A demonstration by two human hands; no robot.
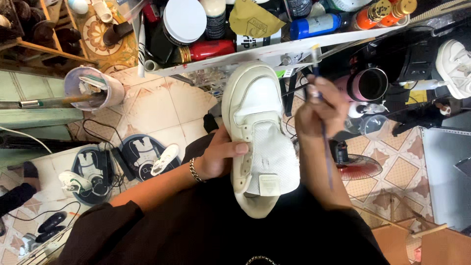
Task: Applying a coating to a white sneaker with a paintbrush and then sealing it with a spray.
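Left hand: your left hand point(218, 157) is wrapped around the side of the white shoe point(257, 132), thumb across the upper, fingers tucked out of sight under it.
Right hand: your right hand point(319, 110) is pinched closed on a thin paintbrush point(325, 137), its handle running down past your wrist, its tip above your fingers.
Shoe: held between your two hands, toe pointing away from you, tongue flopped toward your body.
Bracelet: a chain bracelet point(195, 170) sits on your left wrist, just behind the gripping fingers.
Beyond the fingers: a shelf point(274, 49) crowded with bottles lies past the toe.
Left of your left hand: a plastic cup point(93, 87) stands well apart on the tiled floor.
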